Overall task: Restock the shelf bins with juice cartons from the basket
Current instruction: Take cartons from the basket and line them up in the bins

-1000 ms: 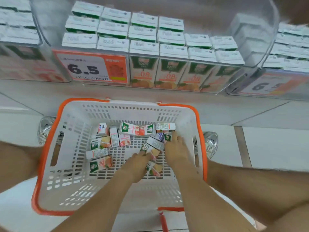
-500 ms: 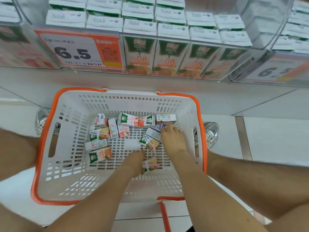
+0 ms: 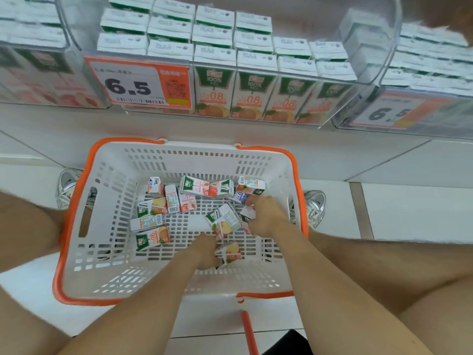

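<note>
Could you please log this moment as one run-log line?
step: pick from basket | left hand grips peach carton | right hand grips white carton

A price tag (image 3: 138,83) reads 6.5 — a second tag (image 3: 391,112) hangs far right. Left shoe (image 3: 67,185) and right shoe (image 3: 313,207) — both silver — stand on a pale tiled floor (image 3: 409,208).

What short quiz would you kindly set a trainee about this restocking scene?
1. True or false: the left hand and right hand are both down inside the basket, among juice cartons.
2. The price tag reads: A) 6.5 B) 9.9 C) 3.2
3. Fill in: the basket's rim is ___.
Key: 1 true; 2 A; 3 orange.
</note>
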Action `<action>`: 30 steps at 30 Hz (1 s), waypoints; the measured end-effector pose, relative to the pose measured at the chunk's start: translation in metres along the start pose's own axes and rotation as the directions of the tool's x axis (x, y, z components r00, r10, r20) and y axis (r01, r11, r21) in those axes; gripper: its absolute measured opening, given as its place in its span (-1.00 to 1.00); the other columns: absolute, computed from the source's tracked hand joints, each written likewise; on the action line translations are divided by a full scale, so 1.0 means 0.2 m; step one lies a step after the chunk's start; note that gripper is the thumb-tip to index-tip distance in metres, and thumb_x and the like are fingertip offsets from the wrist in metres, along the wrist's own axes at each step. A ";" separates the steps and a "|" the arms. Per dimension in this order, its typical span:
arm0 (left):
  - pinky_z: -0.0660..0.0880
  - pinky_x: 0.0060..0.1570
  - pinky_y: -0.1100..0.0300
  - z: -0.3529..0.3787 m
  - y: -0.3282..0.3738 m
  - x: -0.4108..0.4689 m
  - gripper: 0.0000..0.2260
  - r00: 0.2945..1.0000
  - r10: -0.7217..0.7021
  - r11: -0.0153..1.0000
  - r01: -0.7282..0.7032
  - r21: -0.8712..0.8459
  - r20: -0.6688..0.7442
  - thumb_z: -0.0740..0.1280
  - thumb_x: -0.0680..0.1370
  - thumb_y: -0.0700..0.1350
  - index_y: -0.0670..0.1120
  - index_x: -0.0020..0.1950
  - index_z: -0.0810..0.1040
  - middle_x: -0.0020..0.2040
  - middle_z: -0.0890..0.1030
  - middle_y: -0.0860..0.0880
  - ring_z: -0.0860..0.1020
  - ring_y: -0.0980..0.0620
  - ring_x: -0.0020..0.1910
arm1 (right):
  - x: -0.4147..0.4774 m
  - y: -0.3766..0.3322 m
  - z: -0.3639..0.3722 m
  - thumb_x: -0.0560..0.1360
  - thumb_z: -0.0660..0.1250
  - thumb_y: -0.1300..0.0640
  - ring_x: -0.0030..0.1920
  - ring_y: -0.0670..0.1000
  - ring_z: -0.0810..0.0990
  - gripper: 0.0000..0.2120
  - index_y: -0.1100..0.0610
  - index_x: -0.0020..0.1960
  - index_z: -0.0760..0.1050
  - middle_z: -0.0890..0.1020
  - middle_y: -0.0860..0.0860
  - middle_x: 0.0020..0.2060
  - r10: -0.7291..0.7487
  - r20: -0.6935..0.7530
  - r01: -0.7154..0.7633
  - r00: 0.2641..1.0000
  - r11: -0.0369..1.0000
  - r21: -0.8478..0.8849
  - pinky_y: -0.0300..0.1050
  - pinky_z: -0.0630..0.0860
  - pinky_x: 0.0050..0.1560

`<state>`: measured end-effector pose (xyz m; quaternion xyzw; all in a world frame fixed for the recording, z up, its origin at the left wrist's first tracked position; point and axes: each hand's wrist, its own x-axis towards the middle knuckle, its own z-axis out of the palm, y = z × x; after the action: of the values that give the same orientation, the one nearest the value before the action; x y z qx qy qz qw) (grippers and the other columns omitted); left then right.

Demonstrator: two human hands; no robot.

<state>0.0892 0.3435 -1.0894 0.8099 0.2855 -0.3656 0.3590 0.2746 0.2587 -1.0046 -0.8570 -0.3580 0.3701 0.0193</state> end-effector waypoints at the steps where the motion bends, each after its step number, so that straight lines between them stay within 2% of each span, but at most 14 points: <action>1: 0.49 0.16 0.02 0.00 0.01 -0.01 -0.60 1.000 -0.003 1.000 0.003 0.005 -0.001 0.44 0.59 0.07 -0.15 0.30 0.53 0.24 0.53 -0.15 0.52 -0.13 0.18 | -0.02 0.00 -0.02 0.46 0.43 0.24 0.15 0.16 0.65 -0.42 0.03 0.47 0.47 0.56 0.12 0.33 0.003 0.009 -0.004 1.000 0.999 0.048 -0.05 0.61 -0.02; 3: 0.48 0.16 0.05 0.02 0.01 -0.01 -0.53 1.000 -0.009 0.999 0.008 -0.049 -0.014 0.50 0.56 0.04 -0.11 0.37 0.45 0.30 0.50 -0.13 0.51 -0.14 0.24 | -0.05 -0.01 -0.07 0.47 0.41 0.26 0.22 0.13 0.63 -0.43 0.03 0.47 0.49 0.55 0.10 0.32 -0.007 -0.003 0.007 1.000 0.990 0.140 -0.03 0.63 0.10; 4: 0.46 0.13 0.09 0.03 0.02 -0.02 -0.52 1.000 0.005 0.997 -0.007 -0.079 -0.022 0.51 0.55 -0.01 -0.09 0.38 0.42 0.32 0.51 -0.12 0.52 -0.13 0.23 | -0.07 -0.02 -0.10 0.47 0.42 0.26 0.18 0.09 0.62 -0.45 0.05 0.45 0.50 0.57 0.05 0.24 -0.013 -0.023 0.016 1.000 0.984 0.179 -0.06 0.62 0.08; 6: 0.43 0.07 0.13 0.03 0.04 -0.04 -0.54 0.999 0.036 0.994 -0.039 -0.102 -0.029 0.51 0.56 -0.06 -0.10 0.37 0.43 0.31 0.54 -0.12 0.53 -0.10 0.18 | -0.10 -0.05 -0.17 0.47 0.46 0.24 -0.06 -0.02 0.60 -0.49 0.07 0.41 0.54 0.56 -0.05 -0.02 -0.037 -0.058 0.049 0.998 0.973 0.225 -0.16 0.53 -0.12; 8: 0.42 0.01 0.16 -0.02 0.06 -0.08 -0.57 0.998 0.050 0.987 -0.056 -0.149 -0.044 0.50 0.56 -0.08 -0.10 0.37 0.46 0.29 0.54 -0.12 0.53 -0.10 0.14 | -0.12 -0.07 -0.23 0.46 0.50 0.18 -0.26 -0.07 0.53 -0.54 0.08 0.35 0.56 0.54 -0.06 -0.22 -0.068 -0.085 0.088 0.994 0.965 0.248 -0.17 0.43 -0.28; 10: 0.45 -0.10 0.19 -0.11 0.06 -0.11 -0.60 0.994 0.071 0.966 -0.090 -0.244 -0.085 0.47 0.56 -0.13 -0.09 0.37 0.50 0.26 0.54 -0.12 0.55 -0.08 0.11 | -0.16 -0.11 -0.30 0.47 0.52 0.11 -0.22 -0.08 0.54 -0.58 0.06 0.31 0.57 0.54 -0.03 -0.19 -0.101 -0.105 0.125 0.989 0.958 0.257 -0.15 0.44 -0.25; 12: 0.47 -0.23 0.21 -0.22 0.04 -0.17 -0.66 0.987 0.073 0.925 -0.120 -0.360 -0.141 0.48 0.55 -0.11 -0.06 0.31 0.54 0.16 0.55 -0.09 0.58 -0.03 -0.04 | -0.20 -0.14 -0.36 0.49 0.51 0.05 -0.13 -0.10 0.54 -0.61 0.03 0.29 0.58 0.51 -0.08 -0.12 -0.142 -0.115 0.167 0.983 0.954 0.249 -0.16 0.43 -0.18; 15: 0.62 -0.13 0.09 -0.39 0.03 -0.30 -0.67 0.971 0.058 0.829 -0.176 -0.531 -0.232 0.53 0.55 -0.02 0.00 0.24 0.51 0.12 0.57 -0.04 0.67 -0.08 -0.04 | -0.29 -0.20 -0.46 0.54 0.48 -0.01 0.00 -0.04 0.53 -0.62 0.02 0.33 0.57 0.46 -0.17 -0.05 -0.220 -0.135 0.242 0.966 0.954 0.178 -0.16 0.42 0.04; 17: 0.69 -0.06 0.02 -0.49 0.05 -0.40 -0.73 0.959 0.073 0.731 -0.238 -0.640 -0.273 0.53 0.56 -0.02 -0.12 0.14 0.55 0.04 0.61 -0.08 0.74 -0.10 -0.11 | -0.34 -0.24 -0.52 0.55 0.47 -0.03 0.09 0.01 0.56 -0.61 0.00 0.36 0.57 0.51 -0.09 0.07 -0.258 -0.156 0.277 0.954 0.953 0.119 -0.12 0.46 0.12; 20: 0.64 -0.17 -0.02 -0.63 0.11 -0.58 -0.71 0.926 0.052 0.628 -0.321 -0.709 -0.373 0.52 0.57 -0.07 -0.25 0.12 0.60 -0.01 0.67 -0.19 0.75 -0.11 -0.19 | -0.43 -0.31 -0.62 0.57 0.42 0.04 0.16 0.08 0.60 -0.58 0.03 0.42 0.52 0.60 0.10 0.23 -0.303 -0.174 0.315 0.937 0.948 0.044 -0.09 0.51 0.14; 22: 0.62 -0.27 0.03 -0.71 0.16 -0.71 -0.77 0.887 0.040 0.574 -0.397 -0.717 -0.459 0.52 0.57 -0.05 -0.08 0.18 0.63 0.09 0.69 -0.22 0.74 -0.19 -0.19 | -0.50 -0.35 -0.68 0.58 0.37 0.03 0.28 0.12 0.56 -0.57 0.03 0.44 0.50 0.65 0.14 0.22 -0.340 -0.182 0.340 0.923 0.940 -0.033 -0.04 0.52 0.17; 24: 0.65 -0.26 0.01 -0.78 0.20 -0.85 -0.79 0.839 0.061 0.539 -0.483 -0.689 -0.541 0.50 0.58 -0.04 0.10 0.19 0.61 0.04 0.64 -0.25 0.70 -0.25 -0.25 | -0.60 -0.41 -0.76 0.57 0.32 0.00 0.35 0.11 0.50 -0.56 0.02 0.44 0.49 0.67 0.10 0.17 -0.381 -0.182 0.364 0.906 0.923 -0.123 0.06 0.54 0.22; 26: 0.70 -0.21 -0.04 -0.84 0.25 -0.98 -0.81 0.796 0.112 0.543 -0.551 -0.634 -0.595 0.49 0.59 -0.02 0.11 0.19 0.60 -0.05 0.55 -0.25 0.67 -0.13 -0.31 | -0.71 -0.48 -0.83 0.56 0.31 0.00 0.28 0.07 0.50 -0.54 0.04 0.44 0.50 0.66 0.04 0.10 -0.427 -0.178 0.391 0.887 0.897 -0.206 0.10 0.55 0.21; 30: 0.72 -0.11 -0.09 -0.98 0.34 -1.24 -0.70 0.741 0.199 0.538 -0.630 -0.560 -0.642 0.57 0.51 0.01 -0.06 0.16 0.62 0.20 0.65 -0.11 0.75 -0.19 -0.14 | -0.92 -0.57 -1.02 0.50 0.36 0.03 -0.18 -0.19 0.53 -0.61 0.04 0.31 0.59 0.53 -0.18 -0.34 -0.529 -0.283 0.470 0.800 0.846 -0.253 -0.06 0.58 -0.06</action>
<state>0.0723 0.4096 -0.7732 0.6964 0.2829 0.1121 0.6500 0.2521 0.2753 -0.7086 -0.7810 -0.5930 0.1654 0.1049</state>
